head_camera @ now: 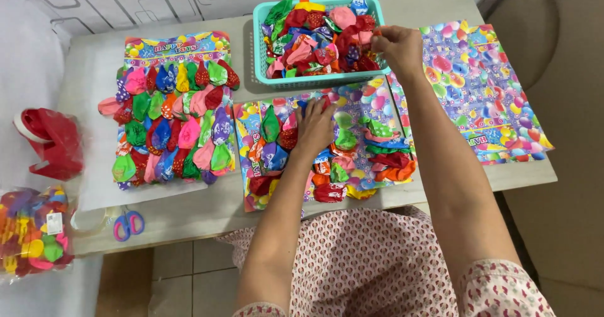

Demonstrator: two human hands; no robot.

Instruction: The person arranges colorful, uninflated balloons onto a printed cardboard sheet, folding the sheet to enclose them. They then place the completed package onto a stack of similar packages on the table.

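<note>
The half-filled balloon card (327, 144) lies flat on the table (207, 207), directly in front of the person. It is a colourful printed sheet with flat, uninflated balloons fixed on it in rows. The left hand (313, 127) rests on this card with its palm down and its fingers spread out flat, pressing on the balloons near the upper middle of the sheet; it grips nothing.

Just behind the card stands a turquoise plastic basket (259, 46), full of loose balloons in red, pink, blue and green. The right hand (395, 47) is at the right edge of this basket, and its fingertips are pinched together on a red balloon (368, 40) among the heap.

To the right of the basket, an empty printed card (491, 96) lies on the table, partly under the right forearm. To the left, a full balloon card (173, 112) lies on a white sheet, well apart from both hands. Near the front left edge of the table there are small scissors (128, 224) with blue and pink handles, beside a roll of clear tape (91, 219). Further to the left, a red plastic bag (51, 142) and a clear bag of balloons (31, 232) are lying.
</note>
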